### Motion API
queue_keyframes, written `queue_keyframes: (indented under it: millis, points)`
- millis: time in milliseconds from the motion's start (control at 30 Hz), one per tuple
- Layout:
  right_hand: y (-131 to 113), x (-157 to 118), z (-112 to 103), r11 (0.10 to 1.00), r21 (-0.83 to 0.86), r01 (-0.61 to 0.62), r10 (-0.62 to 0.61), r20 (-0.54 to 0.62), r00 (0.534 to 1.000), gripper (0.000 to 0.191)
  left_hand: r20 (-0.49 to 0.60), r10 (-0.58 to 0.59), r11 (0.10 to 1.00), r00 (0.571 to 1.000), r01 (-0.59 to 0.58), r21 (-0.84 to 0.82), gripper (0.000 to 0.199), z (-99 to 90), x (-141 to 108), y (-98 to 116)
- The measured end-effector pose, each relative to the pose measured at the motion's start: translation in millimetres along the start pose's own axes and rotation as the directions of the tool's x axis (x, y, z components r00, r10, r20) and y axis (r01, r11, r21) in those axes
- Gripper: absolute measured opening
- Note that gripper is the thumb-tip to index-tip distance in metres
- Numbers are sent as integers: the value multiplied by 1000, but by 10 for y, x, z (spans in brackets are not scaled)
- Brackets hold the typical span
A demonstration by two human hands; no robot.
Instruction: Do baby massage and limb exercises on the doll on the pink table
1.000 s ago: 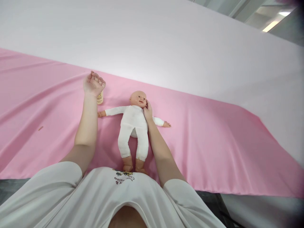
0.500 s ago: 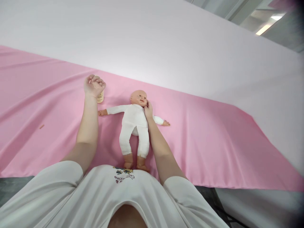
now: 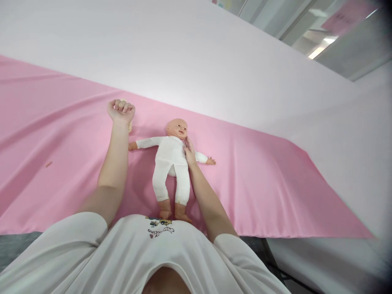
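Observation:
A baby doll with a bald head and a white cloth body lies face up in front of me, feet toward me, arms spread. Against the side of its neck and shoulder rests my right hand, fingers stretched toward the head and thumb near the chest. My left hand is raised beside the doll's arm, its fingers curled into a fist with nothing visible in it. Mostly hidden behind that hand and wrist is a cream-coloured bottle.
A pink cloth with soft folds covers the near part of a white surface. On the cloth at the left lies a small brownish stick. Dark legs or bars show below the cloth's front edge at lower right.
My left hand's fingers have curled from half open into a fist. My right hand has slid slightly down from the doll's cheek toward its shoulder. The view has shifted a little.

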State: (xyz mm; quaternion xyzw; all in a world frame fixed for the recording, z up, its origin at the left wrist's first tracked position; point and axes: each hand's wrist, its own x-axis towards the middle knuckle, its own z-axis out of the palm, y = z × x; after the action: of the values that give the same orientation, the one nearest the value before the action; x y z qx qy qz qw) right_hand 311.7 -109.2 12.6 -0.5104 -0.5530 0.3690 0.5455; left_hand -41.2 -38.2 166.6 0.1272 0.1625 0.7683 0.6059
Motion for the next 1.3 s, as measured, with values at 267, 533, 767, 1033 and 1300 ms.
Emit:
queue_keyframes:
  millis: [267,533,767,1033,1300]
  points:
    - [-120,-679,-151,975,-216,-60,80,84,993,92,-27,-20,990,999,16,-138,44,75,-25,0]
    - [-285,-818,-173,943,-300,-146,180,89,980,105,212,81,993,974,-96,64,46,106,68,42]
    - [-508,-901,-89,867,-492,-80,134,77,988,90,280,90,976,956,-140,165,28,584,-379,-61]
    - [-1010,-996,519,552,-708,441,33,547,836,53,742,-164,585,650,-541,604,28,485,-787,-1315]
    - [-884,-1108,461,476,-672,567,13,650,760,40,484,-779,-158,398,-872,463,39,-94,-1268,-2084]
